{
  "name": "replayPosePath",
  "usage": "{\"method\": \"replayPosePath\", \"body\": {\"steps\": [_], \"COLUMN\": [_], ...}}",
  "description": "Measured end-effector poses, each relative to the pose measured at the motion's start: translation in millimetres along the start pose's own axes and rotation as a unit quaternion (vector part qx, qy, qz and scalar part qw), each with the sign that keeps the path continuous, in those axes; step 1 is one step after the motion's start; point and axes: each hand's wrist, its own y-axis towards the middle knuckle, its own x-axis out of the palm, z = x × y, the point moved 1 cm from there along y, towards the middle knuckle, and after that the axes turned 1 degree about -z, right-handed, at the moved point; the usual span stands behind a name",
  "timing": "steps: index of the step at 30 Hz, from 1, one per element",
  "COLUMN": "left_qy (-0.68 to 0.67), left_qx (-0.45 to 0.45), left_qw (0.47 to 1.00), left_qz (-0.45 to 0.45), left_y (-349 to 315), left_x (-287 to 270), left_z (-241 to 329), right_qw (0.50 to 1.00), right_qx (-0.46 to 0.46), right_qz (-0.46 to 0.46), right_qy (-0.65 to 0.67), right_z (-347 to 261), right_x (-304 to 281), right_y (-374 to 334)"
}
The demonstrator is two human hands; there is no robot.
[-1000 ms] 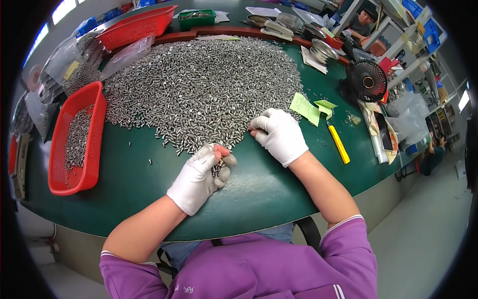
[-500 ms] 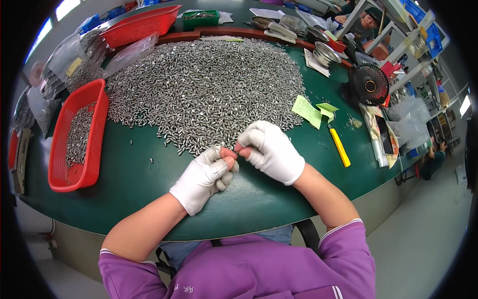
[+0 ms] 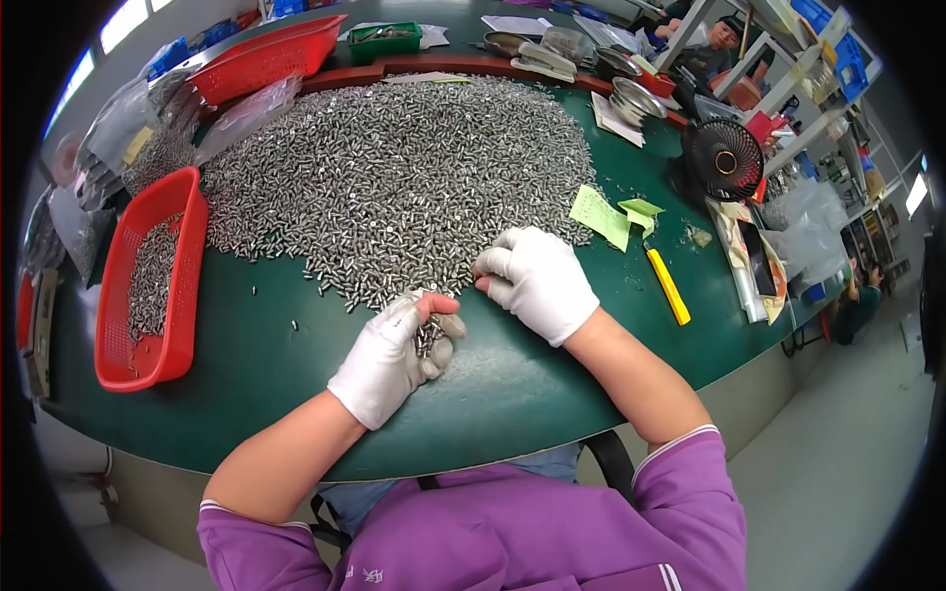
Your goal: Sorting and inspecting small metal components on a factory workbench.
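Nearest, over the green tabletop [image 3: 512, 424]: the left hand [image 3: 384, 350], in a white glove, with fingers curled around a clutch of small silvery metal pins [image 3: 427, 340]. Slightly farther, by the heap's near edge: the right hand [image 3: 540, 283], also white-gloved, with thumb and index fingertips close together; cannot tell whether pinching a pin. At far left, a perforated red basket [image 3: 185, 320] of similar pins; to the right, a yellow-handled tool [image 3: 668, 288] and green paper [image 3: 599, 217]. Beyond both hands, the broad heap of pins [image 3: 394, 177]. Farther, a black fan [image 3: 724, 161]; behind, a second red basket [image 3: 281, 57] and a green tray [image 3: 384, 46].
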Motion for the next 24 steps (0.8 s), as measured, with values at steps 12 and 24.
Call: {"method": "replayPosePath", "body": {"steps": [12,24], "left_qy": [0.0,-0.014], "left_qx": [-0.003,-0.004], "left_qw": [1.0,1.0], "left_qz": [0.016,0.008], "left_y": [2.5,-0.5], "left_x": [-3.4,-4.6], "left_z": [-4.0,-2.8], "right_qw": [0.998,0.999], "right_qx": [0.037,-0.026], "right_qz": [0.04,-0.026], "right_qy": [-0.037,-0.029], "right_z": [-6.5,-5.0], "right_x": [1.0,3.0], "right_y": [-1.2,0.7]}}
